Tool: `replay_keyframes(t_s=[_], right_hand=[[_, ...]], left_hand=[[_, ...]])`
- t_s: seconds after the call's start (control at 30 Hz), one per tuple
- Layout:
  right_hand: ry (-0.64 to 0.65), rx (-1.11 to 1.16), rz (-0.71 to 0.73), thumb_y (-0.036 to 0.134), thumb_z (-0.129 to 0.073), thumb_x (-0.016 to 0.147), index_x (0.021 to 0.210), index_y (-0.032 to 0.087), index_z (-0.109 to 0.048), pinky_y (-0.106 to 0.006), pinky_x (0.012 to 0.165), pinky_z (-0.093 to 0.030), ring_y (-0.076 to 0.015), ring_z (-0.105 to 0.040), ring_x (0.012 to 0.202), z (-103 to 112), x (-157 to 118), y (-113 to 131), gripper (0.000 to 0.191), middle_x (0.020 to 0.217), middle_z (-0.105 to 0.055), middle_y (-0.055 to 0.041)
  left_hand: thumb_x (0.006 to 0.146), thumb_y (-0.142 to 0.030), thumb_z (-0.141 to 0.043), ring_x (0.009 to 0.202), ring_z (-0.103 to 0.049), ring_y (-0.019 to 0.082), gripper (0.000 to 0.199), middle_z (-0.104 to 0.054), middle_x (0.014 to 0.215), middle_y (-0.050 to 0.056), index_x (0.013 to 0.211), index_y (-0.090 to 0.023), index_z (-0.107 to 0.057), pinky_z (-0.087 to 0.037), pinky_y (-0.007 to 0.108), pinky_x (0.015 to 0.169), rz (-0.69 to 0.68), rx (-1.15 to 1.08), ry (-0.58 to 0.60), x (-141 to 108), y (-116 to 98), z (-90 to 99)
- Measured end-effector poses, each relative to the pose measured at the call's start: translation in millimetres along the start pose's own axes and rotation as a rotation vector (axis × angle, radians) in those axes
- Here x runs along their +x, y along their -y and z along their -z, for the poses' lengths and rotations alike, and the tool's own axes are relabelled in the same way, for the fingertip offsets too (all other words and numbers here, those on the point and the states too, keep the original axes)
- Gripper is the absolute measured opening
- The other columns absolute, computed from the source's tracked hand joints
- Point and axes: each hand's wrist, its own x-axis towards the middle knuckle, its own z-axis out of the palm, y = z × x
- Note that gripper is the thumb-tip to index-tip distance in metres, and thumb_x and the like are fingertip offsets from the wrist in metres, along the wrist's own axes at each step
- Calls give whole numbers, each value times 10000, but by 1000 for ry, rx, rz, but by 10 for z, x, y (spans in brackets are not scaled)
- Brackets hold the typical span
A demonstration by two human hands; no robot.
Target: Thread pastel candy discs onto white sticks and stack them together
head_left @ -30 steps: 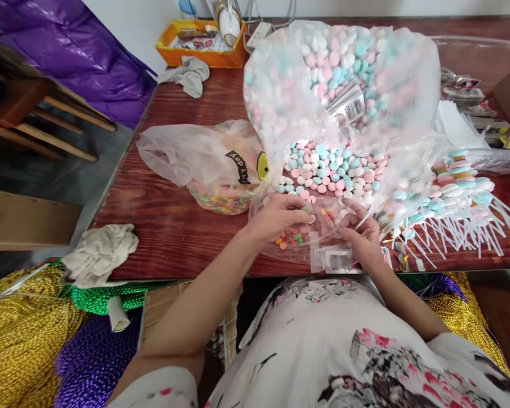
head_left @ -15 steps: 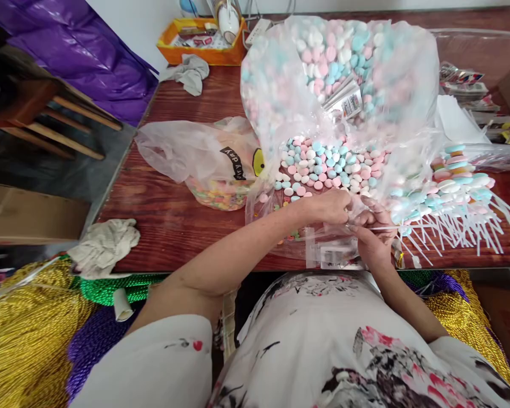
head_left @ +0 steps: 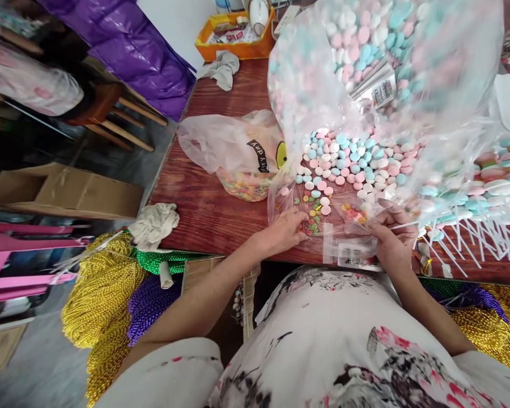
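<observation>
My right hand (head_left: 394, 237) is closed on a small clear bag (head_left: 355, 214) with orange, red and yellow bits inside. A thin white stick also shows at its fingers. My left hand (head_left: 285, 231) reaches to a little pile of tiny coloured slices (head_left: 314, 218), its fingers slightly bent and apart, their tips at the pile's left edge. Behind both hands lie many pink, white and blue candy-like discs (head_left: 352, 156), spilling from a large clear bag (head_left: 306, 73). To the right of my right hand are stacked pastel pieces with white sticks (head_left: 488, 235).
A knotted plastic bag of coloured bits (head_left: 242, 184) stands to the left on the wooden table (head_left: 221, 226). Crumpled cloths (head_left: 155, 224) lie by the left edge. An orange tray (head_left: 233, 51) sits at the back. Bead strands (head_left: 106, 294) hang below; another person (head_left: 29, 73) is at far left.
My left hand has left my right hand and moved left to the coloured slices. The bag of bits now shows at my right hand. The view has turned left.
</observation>
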Motion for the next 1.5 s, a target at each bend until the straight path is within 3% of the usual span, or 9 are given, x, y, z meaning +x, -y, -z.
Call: replay_keyframes(t_s=[0.13,0.37,0.67,0.8,0.97,1.17,1.3,1.4,1.5], right_hand=[[80,-61,-73,199,-708,717,1112,252,-667,-241,538,-357,-93,-447,555,-22,-63,-115,400,625,-530,66],[163,-176,-220,193,-678,692,1127,233,-653,-241,522,-314,-88,-415,525,29,-83,-209,438,586,-491,88],[172,-198,-236,174,-640,681,1119,223,-647,-241,523,-299,-87,-388,529,-7,-65,-201,441,579,-466,94],[184,-185,-214,182,-634,676,1115,218,-647,-245,524,-292,-88,-374,528,2,-60,-215,440,578,-460,95],[202,-194,-220,200,-642,686,1114,218,-645,-246,526,-286,-93,-372,534,9,-46,-208,428,572,-440,94],[189,-155,-243,222,-678,695,1121,234,-648,-248,528,-279,-89,-368,534,14,-59,-162,427,585,-443,88],[175,-99,-218,213,-691,700,1144,236,-643,-247,530,-274,-85,-362,534,37,-63,-105,447,590,-447,90],[174,-123,-175,189,-692,701,1155,240,-641,-246,534,-285,-83,-380,539,33,-58,-24,460,601,-467,90],[160,-148,-117,163,-685,700,1159,245,-638,-243,529,-297,-78,-391,530,0,-64,59,468,601,-484,92]], left_hand=[[689,-134,-666,819,-602,178,315,-637,966,57,1000,-150,-713,-486,318,827,23,-137,-59,-66,104,-230],[670,-129,-624,694,-565,122,201,-614,827,16,850,-141,-713,-469,236,649,33,-504,-153,-54,250,-169],[867,-349,-632,1026,-551,279,423,-508,1113,119,1255,-182,-602,-477,440,935,-18,83,-180,78,-211,-300],[854,-314,-648,1030,-547,297,419,-487,1120,125,1253,-192,-611,-480,454,924,-8,120,-130,53,-268,-351],[817,-185,-626,828,-561,184,175,-513,970,63,963,-168,-723,-493,344,829,-99,-27,-80,106,-178,-347],[644,-68,-637,691,-532,133,110,-560,773,12,685,-146,-703,-460,291,714,-86,-139,-265,170,19,-341],[638,-118,-645,621,-539,108,69,-607,723,-3,678,-144,-695,-462,250,615,-28,-504,-367,91,132,-127],[663,-212,-700,581,-550,103,78,-626,747,-3,707,-148,-694,-474,237,539,-27,-831,-340,107,-20,79],[676,-208,-700,663,-603,126,102,-677,808,20,752,-149,-735,-495,242,593,-198,-824,-182,308,-392,135]])
